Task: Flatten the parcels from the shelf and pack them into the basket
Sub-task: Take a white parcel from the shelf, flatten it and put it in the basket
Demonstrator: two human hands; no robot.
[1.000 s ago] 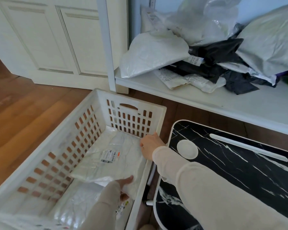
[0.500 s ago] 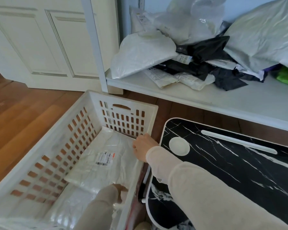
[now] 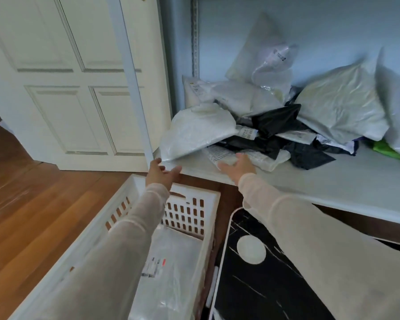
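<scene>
Lying in a loose heap on the white shelf (image 3: 333, 181), the parcels (image 3: 263, 116) are white, grey and black mailers, with a large white mailer (image 3: 194, 132) at the front left corner. The right hand (image 3: 238, 166) is stretched over a crumpled clear parcel (image 3: 263, 160) at the shelf's front, fingers (image 3: 243, 157) straight and spread; whether they touch it cannot be told. The left hand (image 3: 159, 173) hovers at the shelf edge just below the white mailer, fingers relaxed and apart, holding nothing. Below the hands, a white slotted basket (image 3: 192, 204) on the wooden floor (image 3: 32, 215) holds a flattened parcel (image 3: 171, 262) with a label. A black marble-patterned board (image 3: 263, 292) lies just beside the basket, and a white panelled door (image 3: 67, 88) stands to the left.
</scene>
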